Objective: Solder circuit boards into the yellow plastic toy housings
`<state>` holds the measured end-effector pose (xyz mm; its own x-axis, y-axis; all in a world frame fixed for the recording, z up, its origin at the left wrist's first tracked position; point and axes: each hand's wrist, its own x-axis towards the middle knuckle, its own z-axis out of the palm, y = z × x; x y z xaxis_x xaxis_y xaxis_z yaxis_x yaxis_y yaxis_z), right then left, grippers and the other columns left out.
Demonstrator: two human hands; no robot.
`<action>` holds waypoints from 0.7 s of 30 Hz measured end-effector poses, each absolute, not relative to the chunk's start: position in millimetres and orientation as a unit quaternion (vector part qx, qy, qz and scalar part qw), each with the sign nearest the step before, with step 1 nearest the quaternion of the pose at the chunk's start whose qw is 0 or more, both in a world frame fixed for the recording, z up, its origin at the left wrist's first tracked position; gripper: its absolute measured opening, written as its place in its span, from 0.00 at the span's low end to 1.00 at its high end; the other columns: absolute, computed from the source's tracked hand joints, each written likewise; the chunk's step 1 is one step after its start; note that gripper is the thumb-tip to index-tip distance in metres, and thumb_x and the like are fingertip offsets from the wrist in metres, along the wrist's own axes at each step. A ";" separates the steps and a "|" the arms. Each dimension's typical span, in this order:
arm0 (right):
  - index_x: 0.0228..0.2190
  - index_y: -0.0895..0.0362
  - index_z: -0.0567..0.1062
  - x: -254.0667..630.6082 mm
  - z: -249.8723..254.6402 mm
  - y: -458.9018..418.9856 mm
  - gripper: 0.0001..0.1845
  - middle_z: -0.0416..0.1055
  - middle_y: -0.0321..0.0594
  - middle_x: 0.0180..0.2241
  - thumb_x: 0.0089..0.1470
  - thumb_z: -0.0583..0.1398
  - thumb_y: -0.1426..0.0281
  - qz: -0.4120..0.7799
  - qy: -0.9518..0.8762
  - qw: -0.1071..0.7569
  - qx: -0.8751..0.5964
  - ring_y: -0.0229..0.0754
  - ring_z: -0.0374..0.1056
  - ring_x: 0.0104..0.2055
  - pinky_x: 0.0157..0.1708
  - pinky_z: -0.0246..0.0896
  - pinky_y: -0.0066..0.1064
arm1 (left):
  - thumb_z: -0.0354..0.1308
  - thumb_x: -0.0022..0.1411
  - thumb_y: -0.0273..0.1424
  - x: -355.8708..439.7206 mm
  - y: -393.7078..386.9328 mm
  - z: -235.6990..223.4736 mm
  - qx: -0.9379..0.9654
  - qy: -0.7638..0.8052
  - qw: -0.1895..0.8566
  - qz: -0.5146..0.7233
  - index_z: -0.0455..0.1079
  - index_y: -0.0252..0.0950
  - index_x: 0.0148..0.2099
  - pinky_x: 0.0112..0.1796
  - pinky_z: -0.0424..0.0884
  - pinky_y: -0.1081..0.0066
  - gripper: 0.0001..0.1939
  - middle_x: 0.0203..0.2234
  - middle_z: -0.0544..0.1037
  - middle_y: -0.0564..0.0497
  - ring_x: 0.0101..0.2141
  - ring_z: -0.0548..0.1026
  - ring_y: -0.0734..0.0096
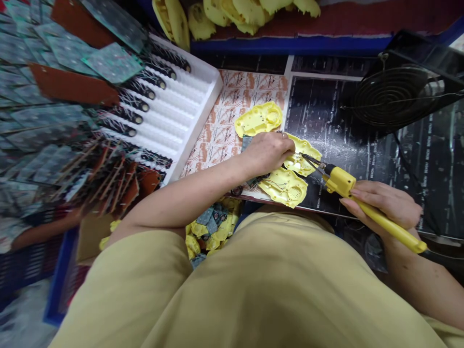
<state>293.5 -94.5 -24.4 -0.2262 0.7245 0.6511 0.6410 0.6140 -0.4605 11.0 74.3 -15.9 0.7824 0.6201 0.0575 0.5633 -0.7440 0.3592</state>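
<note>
My right hand (pixel 389 205) is wrapped around the yellow handle of a soldering gun (pixel 341 180). The gun's dark metal tip reaches left to the middle yellow plastic shell (pixel 306 153). Over that same shell, my left hand (pixel 268 151) has its fingers pinched together close to the tip; thin wire shows near the fingertips, but what they hold is too small to make out. Another yellow shell (pixel 259 120) lies just beyond the left hand. A third shell (pixel 286 187), with thin wires across it, sits at the table's near edge. My left hand partly covers a green circuit board (pixel 246 141).
A white foam tray (pixel 195 111) with black wired parts stands to the left, beside piled circuit boards (pixel 68 48). A black fan (pixel 395 96) is at back right. Yellow shells (pixel 235 12) lie in a blue-edged bin behind. More parts (pixel 213 224) lie below the table edge. Another person's arm (pixel 47 232) shows at left.
</note>
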 end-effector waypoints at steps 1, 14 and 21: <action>0.41 0.44 0.84 293.6 -23.7 -93.6 0.16 0.85 0.30 0.33 0.54 0.80 0.70 0.048 -0.786 0.436 -0.435 0.45 0.83 0.30 0.27 0.82 0.34 | 0.55 0.73 0.28 11.6 73.9 -15.1 0.930 0.321 0.161 0.082 0.86 0.37 0.44 0.41 0.77 0.63 0.16 0.38 0.88 0.45 0.41 0.85 0.61; 0.53 0.44 0.83 296.4 -18.3 -105.7 0.22 0.86 0.33 0.38 0.60 0.76 0.72 0.025 -0.767 0.437 -0.469 0.47 0.84 0.33 0.31 0.83 0.36 | 0.55 0.73 0.28 12.1 73.0 -13.6 0.928 0.328 0.163 0.075 0.85 0.37 0.43 0.43 0.77 0.63 0.15 0.38 0.87 0.45 0.41 0.84 0.61; 0.47 0.44 0.85 288.5 -25.2 -102.1 0.21 0.86 0.32 0.36 0.54 0.79 0.74 0.057 -0.747 0.482 -0.454 0.47 0.84 0.32 0.31 0.85 0.35 | 0.54 0.74 0.28 11.9 72.5 -15.8 0.932 0.322 0.146 0.078 0.85 0.36 0.43 0.41 0.76 0.63 0.16 0.37 0.87 0.45 0.40 0.84 0.61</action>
